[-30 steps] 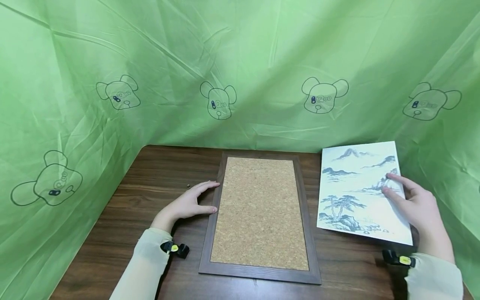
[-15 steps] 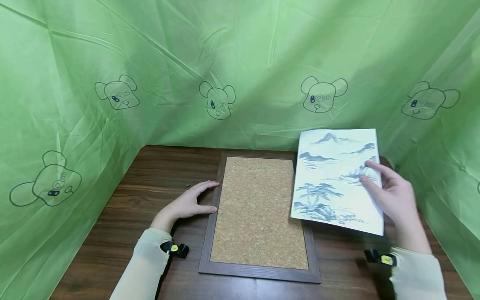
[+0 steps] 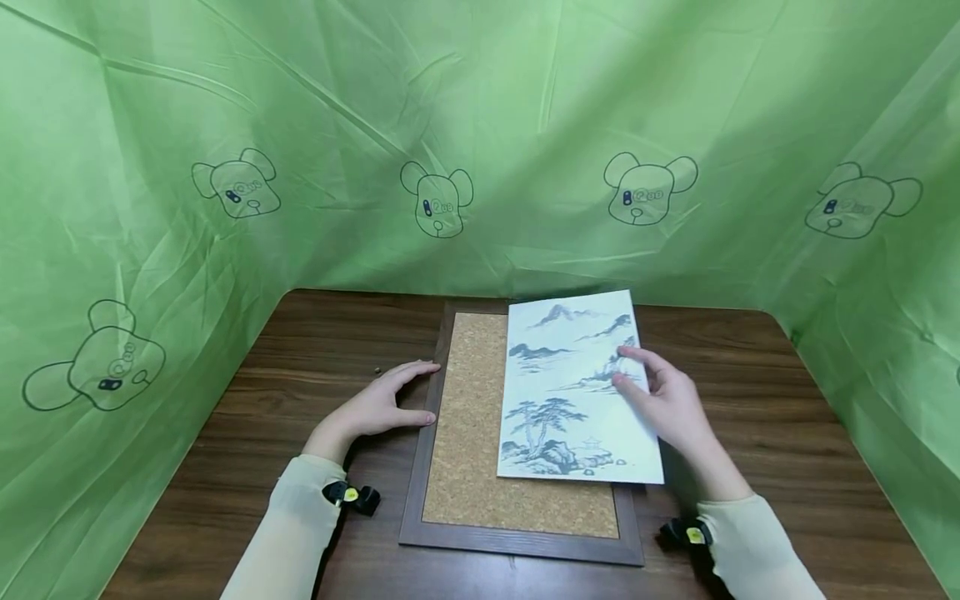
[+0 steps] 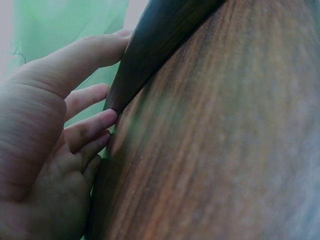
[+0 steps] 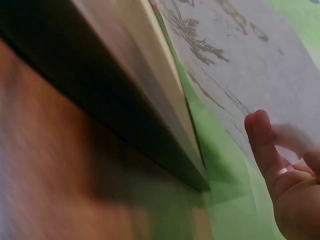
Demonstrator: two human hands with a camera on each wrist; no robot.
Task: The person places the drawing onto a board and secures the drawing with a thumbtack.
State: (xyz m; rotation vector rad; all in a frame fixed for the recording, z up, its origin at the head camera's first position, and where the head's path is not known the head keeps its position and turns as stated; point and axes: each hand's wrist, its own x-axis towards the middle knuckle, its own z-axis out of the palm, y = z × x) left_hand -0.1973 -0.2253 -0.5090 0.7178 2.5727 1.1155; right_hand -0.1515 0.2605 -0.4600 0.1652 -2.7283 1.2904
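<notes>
A cork board (image 3: 468, 433) with a dark brown wooden frame (image 3: 517, 546) lies on the table. Over its right part is a white sheet with a blue-grey ink landscape print (image 3: 577, 400), raised above the frame in the right wrist view. My right hand (image 3: 667, 408) grips this print by its right side, with thumb and forefinger on the picture; part of the hand is hidden beneath the sheet. At the board's left side, my left hand (image 3: 378, 404) rests with spread fingers and thumb touching the frame's outer edge, as the left wrist view shows too (image 4: 55, 110).
A dark wood table (image 3: 772, 433) extends on both sides of the board. A tiny round object (image 3: 377, 370) lies left of the frame. Green cloth (image 3: 525, 150) printed with bear heads hangs behind and along both sides of the table.
My right hand has carried the print leftward from the right of the board to over the cork, lifting it and then lowering it. My left hand has stayed at the frame's edge.
</notes>
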